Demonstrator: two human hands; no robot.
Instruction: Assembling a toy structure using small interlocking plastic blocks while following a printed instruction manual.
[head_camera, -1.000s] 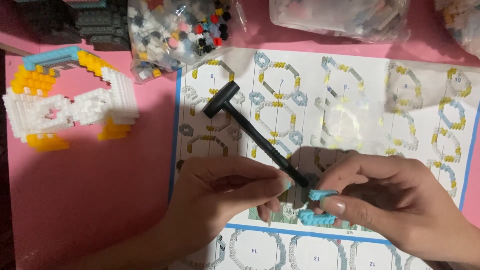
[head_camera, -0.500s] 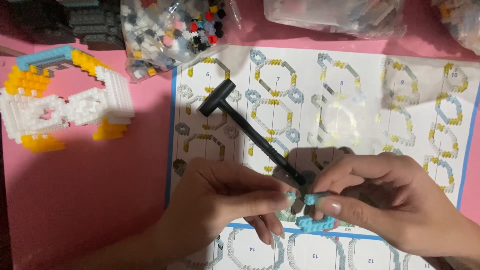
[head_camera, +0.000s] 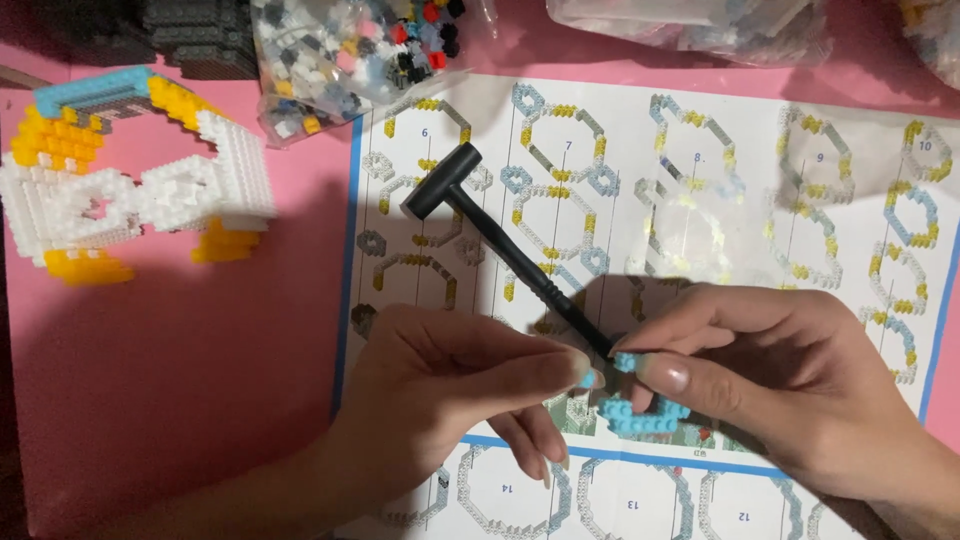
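Note:
My left hand (head_camera: 455, 385) and my right hand (head_camera: 790, 375) meet over a printed instruction sheet (head_camera: 760, 170). Between their fingertips is a small light-blue brick assembly (head_camera: 640, 410); my right thumb and forefinger pinch its upper end, and my left fingertips pinch a tiny blue piece (head_camera: 592, 378) against it. A small black plastic hammer (head_camera: 500, 235) lies on the sheet, head toward the upper left, its handle end hidden under my fingers.
A white, yellow and blue brick model (head_camera: 130, 185) sits on the pink surface (head_camera: 170, 400) at left. A clear bag of mixed small bricks (head_camera: 350, 50) lies at the top, and more clear bags (head_camera: 690, 20) at the top right.
My hands stay together over the sheet while the blue assembly shifts slightly between my fingertips. The view has drifted a little; the hammer stays put.

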